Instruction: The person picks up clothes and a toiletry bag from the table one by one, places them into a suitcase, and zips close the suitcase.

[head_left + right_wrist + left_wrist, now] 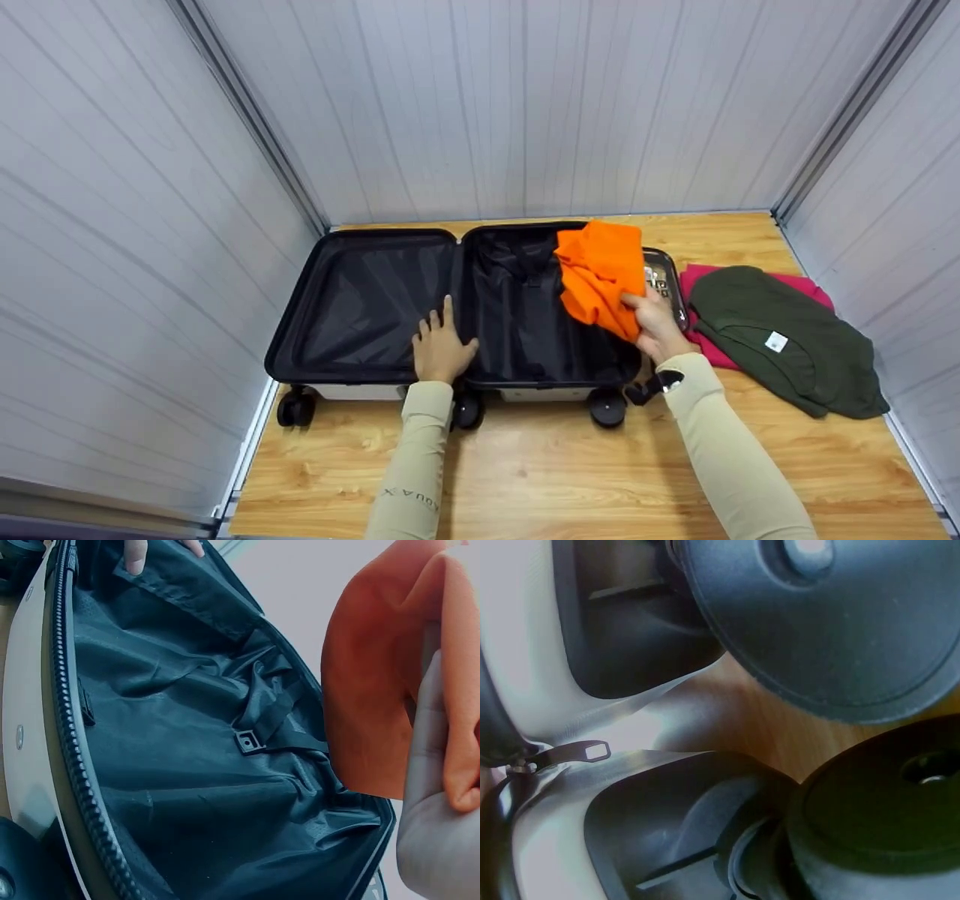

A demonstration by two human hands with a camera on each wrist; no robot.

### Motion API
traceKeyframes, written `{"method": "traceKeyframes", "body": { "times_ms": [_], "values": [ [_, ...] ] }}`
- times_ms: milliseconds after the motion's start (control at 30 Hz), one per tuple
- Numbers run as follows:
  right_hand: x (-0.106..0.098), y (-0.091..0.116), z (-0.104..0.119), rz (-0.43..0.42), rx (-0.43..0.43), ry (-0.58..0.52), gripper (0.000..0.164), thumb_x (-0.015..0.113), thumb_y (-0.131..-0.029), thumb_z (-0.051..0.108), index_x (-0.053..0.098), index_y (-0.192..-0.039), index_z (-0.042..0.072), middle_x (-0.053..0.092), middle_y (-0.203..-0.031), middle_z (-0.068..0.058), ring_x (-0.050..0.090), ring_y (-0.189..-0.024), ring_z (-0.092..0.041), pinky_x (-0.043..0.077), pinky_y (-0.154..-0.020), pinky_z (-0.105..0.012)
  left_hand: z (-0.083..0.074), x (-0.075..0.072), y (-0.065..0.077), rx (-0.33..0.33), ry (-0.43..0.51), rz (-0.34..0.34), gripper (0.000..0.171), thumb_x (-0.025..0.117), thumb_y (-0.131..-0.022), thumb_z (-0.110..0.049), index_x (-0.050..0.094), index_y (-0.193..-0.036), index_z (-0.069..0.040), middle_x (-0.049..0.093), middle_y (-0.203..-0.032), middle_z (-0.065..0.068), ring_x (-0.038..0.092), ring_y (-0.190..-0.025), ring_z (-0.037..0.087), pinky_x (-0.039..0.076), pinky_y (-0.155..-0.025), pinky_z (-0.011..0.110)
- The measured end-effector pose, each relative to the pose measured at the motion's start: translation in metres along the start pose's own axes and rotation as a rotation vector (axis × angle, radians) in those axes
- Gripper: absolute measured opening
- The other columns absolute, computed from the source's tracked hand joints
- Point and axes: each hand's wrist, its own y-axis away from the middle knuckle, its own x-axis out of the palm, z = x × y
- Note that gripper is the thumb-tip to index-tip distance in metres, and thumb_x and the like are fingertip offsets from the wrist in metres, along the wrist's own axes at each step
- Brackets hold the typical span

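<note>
An open suitcase lies flat on the floor, its black-lined left half (352,307) beside the right half (517,330). My left hand (441,351) rests with fairly straight fingers at the front of the seam between the halves. In the right wrist view, its fingers (135,555) show over the lining. My right hand (661,328) grips a folded orange garment (604,262) by its near right edge, over the suitcase's right side. Behind the cloth some right fingers are hidden. A strap buckle (248,741) lies on the wrinkled lining.
Right of the suitcase, a dark green garment (802,375) with a white label overlaps a magenta one (806,285). A dark-rimmed item (660,262) is partly covered. Black wheels (607,407) stick out in front. Panel walls (525,112) enclose the wooden floor (540,480).
</note>
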Motion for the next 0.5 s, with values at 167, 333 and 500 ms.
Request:
{"method": "traceKeyframes", "body": {
  "times_ms": [167, 333, 500],
  "values": [
    [0.0, -0.005, -0.003, -0.004, 0.021, 0.037, 0.034, 0.047, -0.104, 0.002, 0.049, -0.132, 0.02, 0.066, -0.102, 0.007, 0.067, -0.089, -0.012, 0.057, -0.079, -0.026, -0.001, 0.0, 0.0, -0.002, 0.004, 0.003, 0.097, 0.069, -0.093, -0.05, 0.012, -0.167, -0.025, 0.034, -0.164, 0.023, 0.033, -0.151, 0.046, 0.032, -0.12, 0.06],
    [0.0, -0.009, -0.007, 0.016, 0.043, -0.014, 0.033, 0.046, -0.104, 0.002, 0.046, -0.134, 0.017, 0.067, -0.1, 0.004, 0.07, -0.087, -0.013, 0.06, -0.078, -0.028, -0.001, 0.001, 0.001, -0.004, 0.001, 0.007, 0.098, 0.069, -0.092, -0.05, 0.011, -0.167, -0.025, 0.034, -0.164, 0.023, 0.032, -0.151, 0.046, 0.032, -0.119, 0.06],
    [0.001, -0.014, -0.012, 0.017, 0.044, -0.06, 0.03, 0.045, -0.104, -0.001, 0.05, -0.126, 0.018, 0.069, -0.092, 0.003, 0.07, -0.083, -0.014, 0.061, -0.076, -0.029, -0.002, 0.002, 0.002, -0.007, 0.004, 0.004, 0.098, 0.07, -0.092, -0.05, 0.011, -0.167, -0.026, 0.034, -0.164, 0.022, 0.032, -0.151, 0.046, 0.032, -0.12, 0.06]
  ]
}}
